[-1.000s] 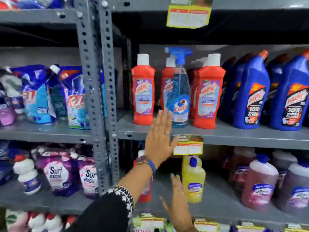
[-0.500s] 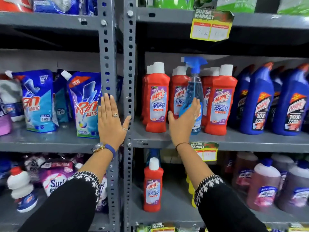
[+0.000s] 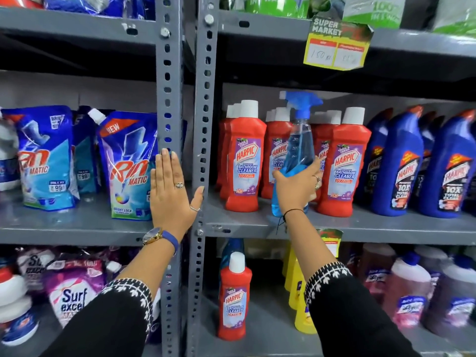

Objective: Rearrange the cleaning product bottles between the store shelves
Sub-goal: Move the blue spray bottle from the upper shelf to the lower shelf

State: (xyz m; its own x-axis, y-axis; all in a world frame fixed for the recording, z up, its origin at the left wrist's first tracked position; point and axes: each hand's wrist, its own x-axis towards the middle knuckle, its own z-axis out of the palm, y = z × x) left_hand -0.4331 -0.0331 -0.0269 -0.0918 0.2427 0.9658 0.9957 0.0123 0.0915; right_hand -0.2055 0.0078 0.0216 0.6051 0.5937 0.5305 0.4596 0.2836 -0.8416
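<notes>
A clear blue spray bottle (image 3: 297,140) with a blue trigger head stands among red Harpic bathroom-cleaner bottles (image 3: 244,161) on the middle shelf (image 3: 386,226). My right hand (image 3: 300,188) is wrapped around the spray bottle's lower body. My left hand (image 3: 171,194) lies flat with fingers spread against the grey upright post (image 3: 167,99), holding nothing. One lone red Harpic bottle (image 3: 233,300) stands on the shelf below, next to yellow bottles (image 3: 296,300).
Blue Harpic toilet-cleaner bottles (image 3: 401,166) fill the right of the middle shelf. Blue detergent pouches (image 3: 126,166) stand in the left bay, purple pouches (image 3: 72,292) below them. Pink and purple bottles (image 3: 409,292) sit lower right. A price tag (image 3: 334,42) hangs from the upper shelf.
My right hand rose from the lower shelf to the middle shelf and closed around the spray bottle. My left hand shifted left onto the upright post. The view tilted upward.
</notes>
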